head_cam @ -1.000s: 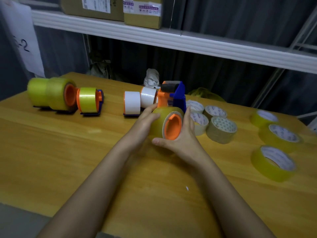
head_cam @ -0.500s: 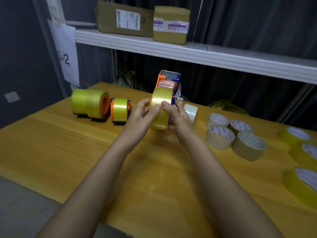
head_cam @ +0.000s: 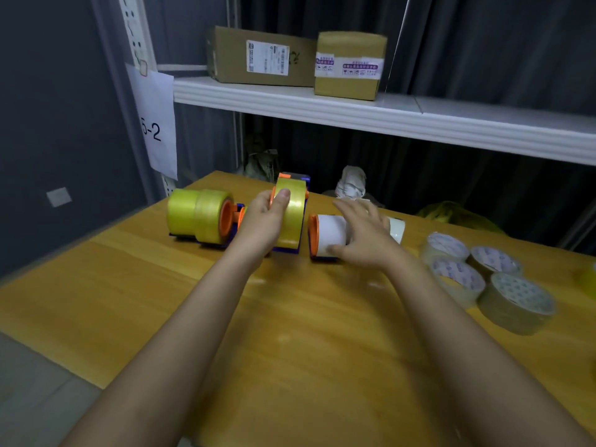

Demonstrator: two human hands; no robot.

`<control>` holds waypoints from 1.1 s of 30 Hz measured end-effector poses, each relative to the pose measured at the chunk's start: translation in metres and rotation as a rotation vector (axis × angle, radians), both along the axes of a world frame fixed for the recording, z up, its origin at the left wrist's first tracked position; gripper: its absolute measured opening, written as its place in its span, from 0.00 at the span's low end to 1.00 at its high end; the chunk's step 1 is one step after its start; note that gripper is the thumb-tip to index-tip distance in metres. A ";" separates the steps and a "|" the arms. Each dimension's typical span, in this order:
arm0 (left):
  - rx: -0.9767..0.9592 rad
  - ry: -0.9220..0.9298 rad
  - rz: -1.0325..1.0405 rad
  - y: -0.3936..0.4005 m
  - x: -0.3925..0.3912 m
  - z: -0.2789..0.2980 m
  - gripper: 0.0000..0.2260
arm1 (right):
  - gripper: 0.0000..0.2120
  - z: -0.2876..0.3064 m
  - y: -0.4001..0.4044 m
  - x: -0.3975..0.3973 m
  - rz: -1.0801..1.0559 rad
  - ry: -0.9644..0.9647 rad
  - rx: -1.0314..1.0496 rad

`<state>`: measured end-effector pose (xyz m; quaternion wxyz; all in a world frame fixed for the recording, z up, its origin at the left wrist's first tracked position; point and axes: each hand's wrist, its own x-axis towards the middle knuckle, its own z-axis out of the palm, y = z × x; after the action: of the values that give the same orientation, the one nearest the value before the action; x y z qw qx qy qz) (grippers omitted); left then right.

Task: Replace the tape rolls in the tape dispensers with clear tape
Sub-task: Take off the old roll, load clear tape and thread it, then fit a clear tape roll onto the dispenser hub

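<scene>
- Left hand [head_cam: 263, 221] grips the yellow-taped dispenser [head_cam: 290, 217], thumb on the roll, steadying it upright on the worktop [head_cam: 290, 333].
- Right hand [head_cam: 364, 233], fingers spread, settles over the white-roll dispenser [head_cam: 329, 235] at its 3 o'clock, probably next.
- Clear tape rolls [head_cam: 477, 275] wait further toward 3 o'clock.

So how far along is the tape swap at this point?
Partway, by the look of it. Two dispensers at the left already carry yellowish clear rolls. The left hand grips a third dispenser with such a roll, standing on the table. The right hand rests open over a dispenser holding white tape, so that one remains. Spare rolls wait at the right.
</scene>
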<state>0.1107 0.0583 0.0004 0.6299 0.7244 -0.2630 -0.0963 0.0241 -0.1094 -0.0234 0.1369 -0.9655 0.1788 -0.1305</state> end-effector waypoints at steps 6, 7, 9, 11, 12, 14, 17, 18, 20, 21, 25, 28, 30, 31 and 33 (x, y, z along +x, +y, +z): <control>0.065 0.101 0.000 -0.026 0.013 -0.009 0.22 | 0.53 -0.015 -0.013 0.037 0.036 0.219 -0.300; 0.072 0.120 0.004 -0.029 0.015 -0.012 0.23 | 0.50 -0.015 -0.015 0.041 0.046 0.228 -0.327; 0.087 0.154 0.017 -0.034 0.021 -0.016 0.23 | 0.44 -0.016 -0.019 0.044 0.073 0.204 -0.336; 0.102 0.181 0.029 -0.038 0.026 -0.022 0.24 | 0.40 -0.019 -0.021 0.041 0.088 0.149 -0.302; 0.107 0.190 0.034 -0.039 0.029 -0.024 0.25 | 0.40 -0.021 -0.021 0.038 0.093 0.113 -0.274; 0.115 0.203 0.047 -0.042 0.035 -0.029 0.26 | 0.40 -0.021 -0.022 0.031 0.108 0.023 -0.211; 0.119 0.227 0.061 -0.048 0.043 -0.034 0.25 | 0.40 -0.015 -0.020 0.016 0.138 -0.133 -0.100; 0.115 0.243 0.061 -0.049 0.043 -0.036 0.25 | 0.40 -0.013 -0.018 0.012 0.149 -0.170 -0.069; 0.107 0.275 0.064 -0.053 0.046 -0.038 0.25 | 0.40 -0.012 -0.017 0.005 0.163 -0.244 -0.046; 0.108 0.295 0.069 -0.056 0.046 -0.039 0.25 | 0.40 -0.013 -0.016 0.002 0.165 -0.279 -0.052; 0.120 0.352 0.099 -0.065 0.049 -0.041 0.25 | 0.41 -0.018 -0.012 -0.006 0.131 -0.342 -0.042; 0.224 0.218 0.122 -0.066 0.047 -0.039 0.25 | 0.41 -0.020 -0.008 -0.013 0.104 -0.355 -0.025; 0.359 0.030 0.176 -0.064 0.041 -0.037 0.25 | 0.41 -0.019 -0.004 -0.020 0.084 -0.363 -0.019; 0.408 -0.072 0.221 -0.064 0.040 -0.037 0.24 | 0.41 -0.019 -0.003 -0.022 0.073 -0.366 -0.025; 0.472 -0.254 0.302 -0.066 0.038 -0.039 0.21 | 0.40 -0.018 0.001 -0.028 0.046 -0.377 -0.042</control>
<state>0.1490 -0.0074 -0.0384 0.4132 0.8879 -0.1995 0.0313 -0.0037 -0.1082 -0.0418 0.1509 -0.9305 0.1252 -0.3094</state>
